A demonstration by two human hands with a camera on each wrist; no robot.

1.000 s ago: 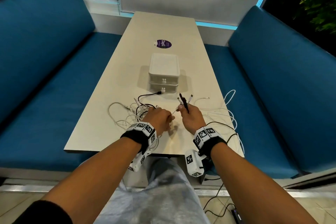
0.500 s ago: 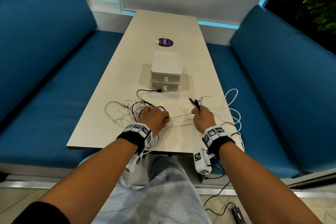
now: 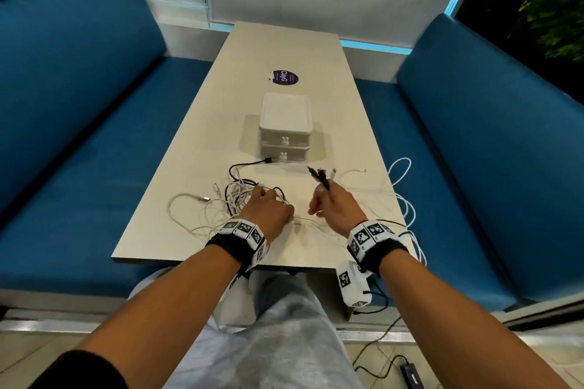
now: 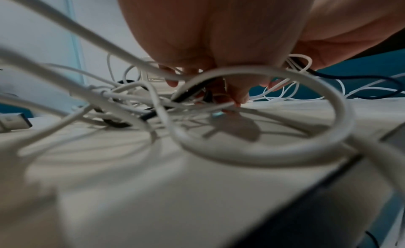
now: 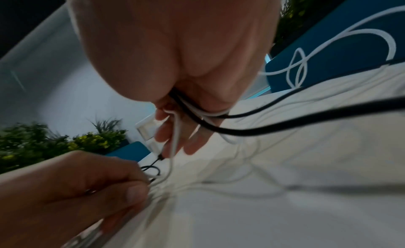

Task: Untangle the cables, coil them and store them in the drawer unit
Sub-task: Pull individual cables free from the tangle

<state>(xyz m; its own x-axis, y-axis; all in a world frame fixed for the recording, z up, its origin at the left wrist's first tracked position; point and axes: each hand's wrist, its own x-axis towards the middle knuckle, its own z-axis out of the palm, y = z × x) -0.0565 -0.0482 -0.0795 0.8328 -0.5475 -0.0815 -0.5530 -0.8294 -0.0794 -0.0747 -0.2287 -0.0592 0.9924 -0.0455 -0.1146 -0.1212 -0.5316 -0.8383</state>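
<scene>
Head view looks down; wrist views (close-up) share the table (image 3: pixel 196 186).

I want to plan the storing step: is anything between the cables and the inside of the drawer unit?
Yes. Both drawers of the drawer unit are closed, and a black cable plug lies right before the lower drawer front.

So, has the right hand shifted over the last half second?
Yes. Against the drawer unit, the right hand, gripping cable ends, has swung back leftward, closing on the left hand that grips the tangle.
</scene>
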